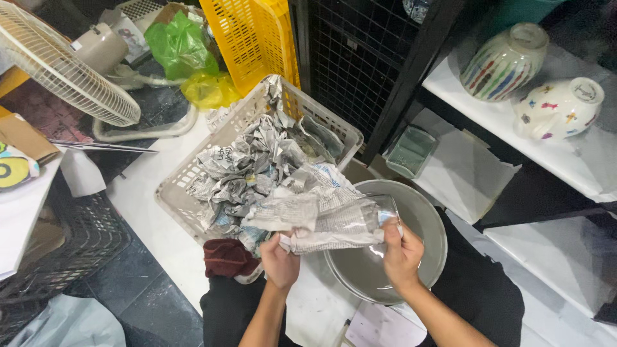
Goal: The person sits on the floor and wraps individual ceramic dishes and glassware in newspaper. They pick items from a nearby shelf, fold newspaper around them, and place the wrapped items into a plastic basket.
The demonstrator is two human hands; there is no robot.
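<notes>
Newspaper fills most of the pale plastic basket (pixel 186 193) on the white floor, crumpled sheets (pixel 250 167) heaped to its rim. Just right of it lies a wide grey glazed plate (pixel 427 222), and above that plate the person holds a clear glass dish (pixel 369 215) partly swathed in a sheet of newspaper (pixel 321 222). The right hand (pixel 402 254) is clamped on the dish's near rim, thumb over the glass, fingers under. The left hand (pixel 281 260) pinches the paper's loose end, drawn tight to the left. A dark red cloth (pixel 226 257) sits by the left wrist. On the shelf at right rest two upturned painted bowls (pixel 533 87).

Risk, as I judge it: the glass is slick and held by one edge only, so a slipped grip could drop it onto the grey plate beneath and chip both. Pulling the paper hard could also tear it.
</notes>
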